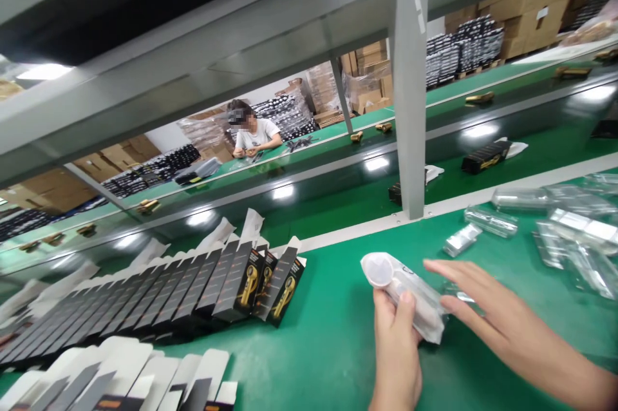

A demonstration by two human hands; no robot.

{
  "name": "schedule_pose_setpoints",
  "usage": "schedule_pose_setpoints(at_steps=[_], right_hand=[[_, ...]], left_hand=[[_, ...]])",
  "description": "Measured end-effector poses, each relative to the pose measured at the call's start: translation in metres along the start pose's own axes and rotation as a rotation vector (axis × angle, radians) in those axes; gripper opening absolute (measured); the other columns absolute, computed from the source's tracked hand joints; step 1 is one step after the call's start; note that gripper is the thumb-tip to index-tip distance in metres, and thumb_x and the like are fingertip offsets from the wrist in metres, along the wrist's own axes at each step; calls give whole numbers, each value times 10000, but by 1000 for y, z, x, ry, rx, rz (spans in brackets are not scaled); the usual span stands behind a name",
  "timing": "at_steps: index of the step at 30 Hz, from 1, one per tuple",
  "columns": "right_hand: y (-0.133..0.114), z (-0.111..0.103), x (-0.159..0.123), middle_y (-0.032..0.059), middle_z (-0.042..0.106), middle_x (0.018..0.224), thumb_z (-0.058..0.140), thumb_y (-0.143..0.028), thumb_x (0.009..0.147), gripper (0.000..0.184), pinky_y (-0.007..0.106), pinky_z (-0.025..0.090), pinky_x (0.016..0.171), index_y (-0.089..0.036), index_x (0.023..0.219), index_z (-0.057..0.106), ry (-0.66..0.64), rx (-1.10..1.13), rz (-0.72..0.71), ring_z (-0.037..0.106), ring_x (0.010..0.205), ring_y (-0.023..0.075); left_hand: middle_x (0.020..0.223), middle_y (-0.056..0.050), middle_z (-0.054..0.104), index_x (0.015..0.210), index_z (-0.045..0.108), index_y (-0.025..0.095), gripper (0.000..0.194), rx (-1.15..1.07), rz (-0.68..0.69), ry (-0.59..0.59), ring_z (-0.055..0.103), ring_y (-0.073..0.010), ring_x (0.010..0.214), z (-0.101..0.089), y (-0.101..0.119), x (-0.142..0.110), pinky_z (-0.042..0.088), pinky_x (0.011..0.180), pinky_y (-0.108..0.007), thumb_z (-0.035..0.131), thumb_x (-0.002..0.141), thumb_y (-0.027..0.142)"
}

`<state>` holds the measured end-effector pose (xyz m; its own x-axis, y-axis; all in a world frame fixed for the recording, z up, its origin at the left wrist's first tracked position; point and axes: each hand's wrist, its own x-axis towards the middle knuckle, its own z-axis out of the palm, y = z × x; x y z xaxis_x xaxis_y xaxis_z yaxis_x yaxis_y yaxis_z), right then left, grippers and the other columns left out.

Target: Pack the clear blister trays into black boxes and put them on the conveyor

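Note:
My left hand [396, 340] is closed around a bagged item [412, 295] in frosted plastic, with a round white end facing up and left. The thumb presses on the bag's front; what is inside shows only dimly. To the right, my right hand [487, 317] has its fingers stretched out and apart, its fingertips close by the bag's right side. Whether they touch it I cannot tell. Behind the right fingers lies a small clear plastic piece [461, 292] on the green table [299, 359].
A long row of black boxes [193, 288] leans at left, some with white bags sticking out. Open box flaps [140, 366] fill the near left. Clear plastic packs [579, 230] lie at right. A grey post [409, 89] rises before the conveyor [338, 189]. A person [255, 131] sits beyond.

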<state>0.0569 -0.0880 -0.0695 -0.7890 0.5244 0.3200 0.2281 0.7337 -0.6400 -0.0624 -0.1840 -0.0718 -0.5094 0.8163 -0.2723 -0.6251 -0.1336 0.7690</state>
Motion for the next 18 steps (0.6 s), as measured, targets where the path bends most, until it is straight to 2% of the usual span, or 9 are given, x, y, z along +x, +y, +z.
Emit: schedule_pose_setpoints(at_steps=[3, 5, 7, 8, 10, 11, 13, 15, 18], right_hand=[[4, 10, -1, 43, 407, 1490, 430, -492, 960, 556, 431, 422, 1068, -318, 1478, 329, -166, 220, 137, 425, 1331, 267], [7, 13, -1, 54, 441, 1467, 457, -536, 932, 562, 419, 416, 1071, -291, 1437, 415, -163, 342, 196, 435, 1321, 286], [14, 8, 1, 73, 575, 1341, 502, -577, 890, 579, 386, 528, 954, -280, 1386, 475, -128, 439, 274, 558, 1198, 304], [19, 2, 3, 75, 646, 1226, 512, -588, 879, 592, 360, 581, 842, -280, 1382, 472, -131, 482, 313, 637, 1061, 296], [30, -14, 11, 44, 707, 933, 513, -600, 870, 615, 327, 590, 633, -289, 1395, 441, -162, 532, 381, 676, 714, 242], [36, -21, 15, 23, 689, 803, 514, -605, 866, 618, 322, 568, 573, -295, 1395, 439, -174, 530, 405, 632, 582, 214], [47, -33, 22, 14, 645, 677, 515, -612, 860, 601, 313, 524, 510, -304, 1374, 470, -170, 502, 448, 561, 485, 190], [56, -39, 25, 42, 645, 684, 507, -615, 864, 569, 301, 483, 461, -323, 1352, 497, -160, 506, 512, 574, 525, 204], [61, -36, 23, 80, 679, 824, 534, -626, 846, 509, 290, 492, 465, -361, 1280, 561, -122, 557, 610, 624, 627, 223]], left_hand=[[1284, -114, 586, 1362, 423, 201, 586, 115, 54, -57, 556, -254, 1192, 4, 1, -12, 429, 1009, -324, 629, 846, 386], [1279, -122, 598, 1324, 516, 191, 535, 375, 105, -83, 554, -271, 1191, 0, 17, -18, 410, 1032, -343, 628, 842, 394], [1300, -116, 593, 1292, 572, 216, 503, 775, 211, -50, 549, -288, 1192, -16, 49, -17, 392, 1047, -374, 644, 829, 398], [1323, -115, 577, 1289, 578, 229, 506, 1000, 280, 22, 532, -299, 1209, -28, 69, -12, 376, 1058, -390, 660, 816, 391], [1281, -158, 587, 1241, 601, 188, 515, 1485, 480, 408, 515, -341, 1209, -58, 109, 1, 361, 1053, -434, 692, 781, 401], [1274, -208, 562, 1246, 581, 135, 524, 1556, 504, 547, 469, -393, 1232, -74, 126, 9, 342, 1042, -486, 694, 778, 342], [1124, -228, 596, 1214, 569, 76, 491, 1639, 503, 698, 484, -435, 1171, -100, 147, 24, 370, 971, -523, 680, 777, 268], [984, -186, 609, 1164, 587, 71, 424, 1677, 469, 709, 563, -401, 1023, -113, 148, 31, 419, 881, -479, 665, 779, 229], [950, -121, 602, 1106, 625, 153, 353, 1755, 450, 585, 608, -304, 845, -106, 124, 27, 444, 748, -358, 674, 786, 294]])
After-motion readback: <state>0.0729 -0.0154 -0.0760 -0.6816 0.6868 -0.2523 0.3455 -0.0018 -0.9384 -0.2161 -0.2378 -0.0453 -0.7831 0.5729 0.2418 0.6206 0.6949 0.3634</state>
